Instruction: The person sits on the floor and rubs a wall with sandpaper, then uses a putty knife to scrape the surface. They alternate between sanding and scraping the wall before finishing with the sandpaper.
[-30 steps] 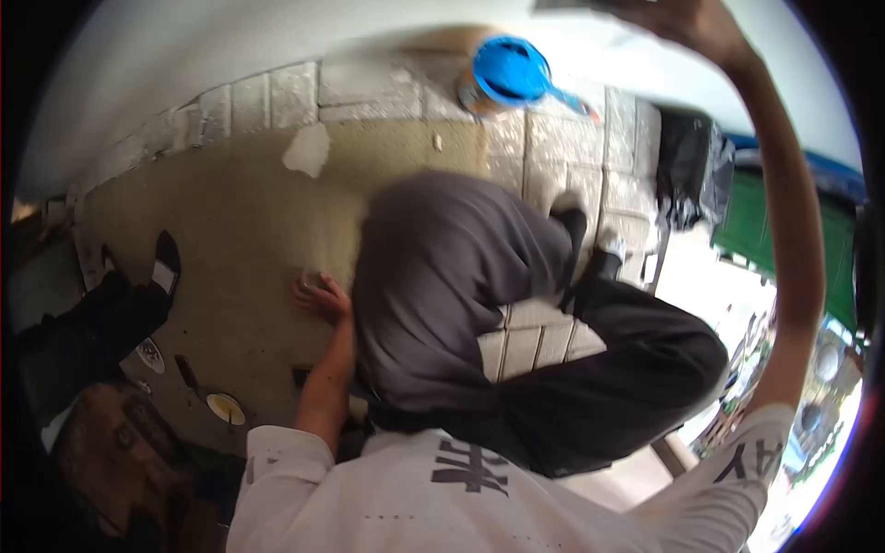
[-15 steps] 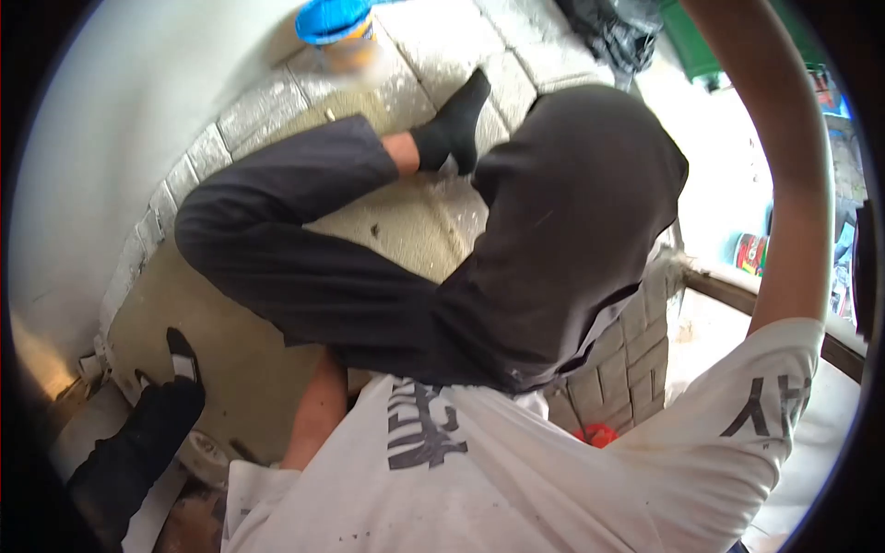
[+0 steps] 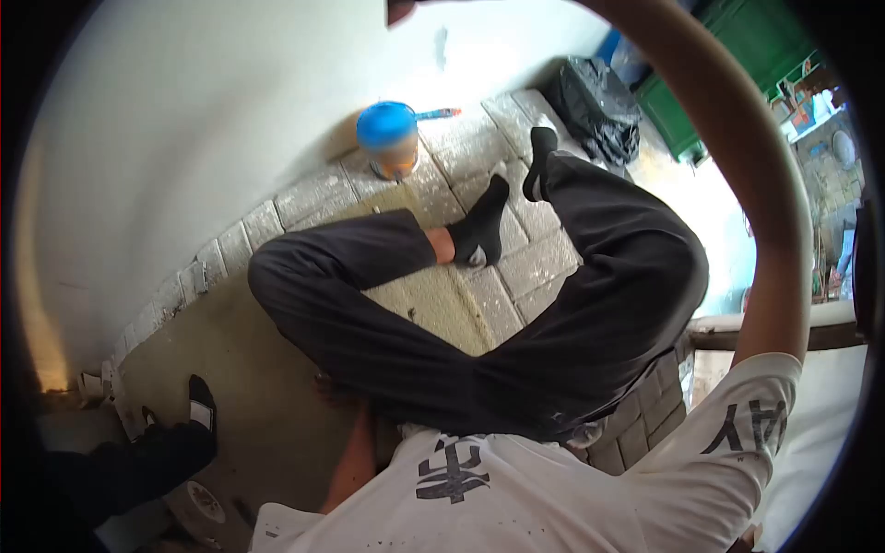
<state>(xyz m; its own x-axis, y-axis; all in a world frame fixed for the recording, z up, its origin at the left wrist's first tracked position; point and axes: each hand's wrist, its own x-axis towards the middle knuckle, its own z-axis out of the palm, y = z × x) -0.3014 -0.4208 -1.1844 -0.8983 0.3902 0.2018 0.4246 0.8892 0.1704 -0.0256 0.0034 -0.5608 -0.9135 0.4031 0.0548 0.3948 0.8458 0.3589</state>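
Note:
My right arm reaches up across the right side to the top edge. Only a small, dark-edged part of my right hand (image 3: 400, 11) shows there, in front of the white wall (image 3: 230, 101); its grip and anything in it are cut off. My left hand (image 3: 337, 391) rests low on the floor mat (image 3: 249, 359) beside my bent leg, its fingers lying in shadow. Against the wall's foot stands a small bucket (image 3: 389, 147) with a blue top and an orange lower part. A brush-like tool (image 3: 438, 114) with a blue handle and reddish end sticks out from its rim.
A black plastic bag (image 3: 597, 111) sits by the wall, near a green bin-like container (image 3: 728, 69). Another person's dark-socked foot (image 3: 201, 405) is at lower left. Pale paving blocks (image 3: 323, 195) border the mat. A ledge (image 3: 774, 336) runs along the right.
My view has tilted up, so the bucket, bag and wall show lower and more fully. My raised knee has dropped outward, uncovering my other foot. Part of my right hand has appeared at the top.

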